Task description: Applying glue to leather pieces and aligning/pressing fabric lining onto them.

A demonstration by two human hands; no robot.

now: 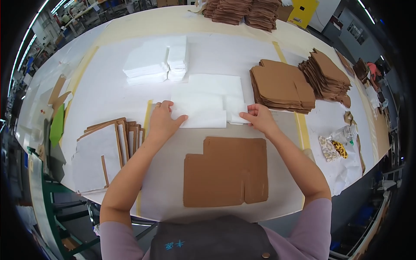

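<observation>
A white notched sheet [201, 113] lies flat in the middle of the table, over another white sheet [216, 82]. At its left edge my left hand [164, 121] grips it, thumb on top and fingers curled at the side. On the opposite edge my right hand [260, 118] pinches the narrower tab of the sheet between thumb and fingers. Nearer to me lies a single brown panel [225, 173] with a cut-out corner and a slit at its lower edge, touched by neither hand.
Stacked white pieces [149, 63] stand beyond my left hand. Stacks of brown panels [281, 84] [325, 73] sit at the right. Brown-edged panels with white faces [97, 151] lie at the left. A clear bottle [342, 135] and patterned cloth [327, 148] rest at the right.
</observation>
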